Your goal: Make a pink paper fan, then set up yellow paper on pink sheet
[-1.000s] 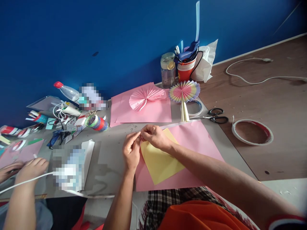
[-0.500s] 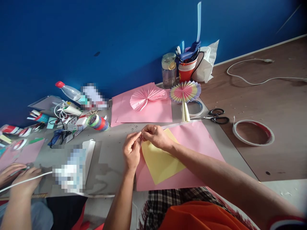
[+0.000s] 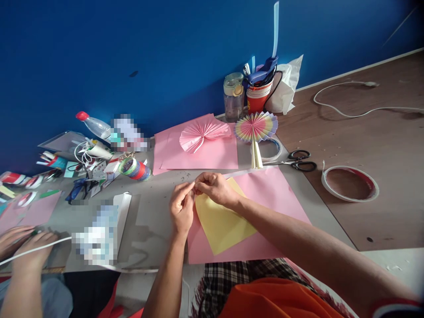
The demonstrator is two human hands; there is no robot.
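Observation:
My left hand (image 3: 182, 206) and my right hand (image 3: 215, 189) meet fingertip to fingertip, both closed in a pinch. Whatever is between the fingertips is too small or hidden to make out. Under my right hand and wrist lies a square yellow sheet of paper (image 3: 223, 225), turned at an angle, its upper left part covered. A larger pink sheet (image 3: 278, 207) lies beneath it along the table's front edge. Beyond the hands, a pleated pink paper fan (image 3: 202, 134) rests on more pink sheets (image 3: 218, 159). A multicoloured pleated paper fan with a stick (image 3: 255, 128) stands to their right.
Scissors (image 3: 300, 165) and a roll of tape (image 3: 372, 194) lie to the right; another roll (image 3: 276, 152) sits behind the fan's stick. A bottle (image 3: 233, 99) and red paper cups (image 3: 257, 99) stand by the wall. Another person's hands (image 3: 35, 247) are at far left, near clutter.
Both my hands keep nearly the same place and pinch. The papers and fans have not moved. The other person's hands at the left have shifted slightly.

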